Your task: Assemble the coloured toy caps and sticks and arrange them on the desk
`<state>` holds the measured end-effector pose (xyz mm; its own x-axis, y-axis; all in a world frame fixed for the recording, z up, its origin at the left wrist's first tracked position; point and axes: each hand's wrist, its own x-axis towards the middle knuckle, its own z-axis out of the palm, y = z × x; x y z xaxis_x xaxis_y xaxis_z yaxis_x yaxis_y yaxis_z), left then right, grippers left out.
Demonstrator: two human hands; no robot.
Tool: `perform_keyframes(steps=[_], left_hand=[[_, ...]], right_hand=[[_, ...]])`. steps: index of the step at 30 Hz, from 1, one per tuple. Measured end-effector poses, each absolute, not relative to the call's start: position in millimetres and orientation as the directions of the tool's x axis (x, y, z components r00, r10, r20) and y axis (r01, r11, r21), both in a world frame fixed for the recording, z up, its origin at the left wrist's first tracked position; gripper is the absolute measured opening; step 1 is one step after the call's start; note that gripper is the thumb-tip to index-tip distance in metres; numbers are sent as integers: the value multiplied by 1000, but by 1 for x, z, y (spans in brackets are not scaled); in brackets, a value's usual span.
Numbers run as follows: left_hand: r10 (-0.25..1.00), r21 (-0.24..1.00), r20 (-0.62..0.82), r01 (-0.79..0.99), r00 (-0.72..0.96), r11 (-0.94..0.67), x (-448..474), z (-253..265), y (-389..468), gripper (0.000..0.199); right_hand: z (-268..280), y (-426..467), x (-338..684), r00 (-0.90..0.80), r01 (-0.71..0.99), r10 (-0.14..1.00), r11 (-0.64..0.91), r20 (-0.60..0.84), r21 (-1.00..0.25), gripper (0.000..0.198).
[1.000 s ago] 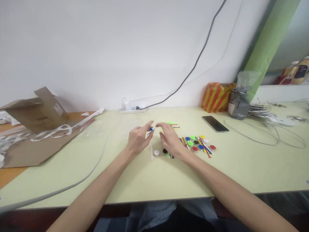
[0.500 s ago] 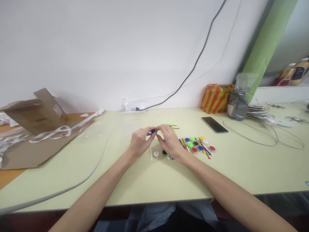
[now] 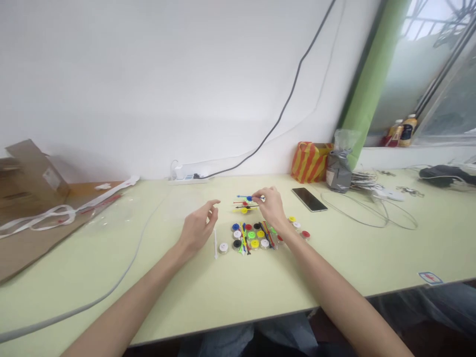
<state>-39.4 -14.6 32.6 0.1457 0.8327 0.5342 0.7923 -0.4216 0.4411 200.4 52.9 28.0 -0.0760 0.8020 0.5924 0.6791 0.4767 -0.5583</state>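
Observation:
My right hand (image 3: 272, 207) pinches a blue arrow spinner (image 3: 244, 197), a long thin pointer with a round centre, at its right end. Just below it on the table lie assembled spinners, among them one with a yellow base (image 3: 244, 210) and a black arrow. To the left, my left hand (image 3: 198, 225) is raised with fingers apart and holds nothing. Nearest to it are a single white arrow (image 3: 215, 244) and a white-capped round base (image 3: 223, 248). Several coloured round bases (image 3: 255, 244) and loose arrows (image 3: 243, 238) lie in front of my right forearm, which hides some of them.
A phone (image 3: 309, 200) lies to the right, before a striped bag (image 3: 310, 162) and a grey bag (image 3: 338, 171). A cable (image 3: 375, 223) loops across the table. On the left are cardboard (image 3: 28, 243) and a thick grey cord (image 3: 111, 293). A power strip (image 3: 189, 180) sits against the wall.
My hands have separated: the right has moved off with the blue spinner to the assembled ones at the back, and the left has let go and opened. The view has turned rightward.

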Motion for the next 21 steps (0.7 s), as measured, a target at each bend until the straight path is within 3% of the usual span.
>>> perform_keyframes(steps=[9, 21], left_hand=[[856, 411, 479, 812, 195, -414, -48, 24, -5, 32], [856, 390, 475, 824, 204, -412, -55, 20, 2, 29]], right_hand=[[23, 49, 189, -289, 777, 839, 487, 461, -399, 8], [8, 57, 187, -231, 878, 891, 364, 391, -311, 18]])
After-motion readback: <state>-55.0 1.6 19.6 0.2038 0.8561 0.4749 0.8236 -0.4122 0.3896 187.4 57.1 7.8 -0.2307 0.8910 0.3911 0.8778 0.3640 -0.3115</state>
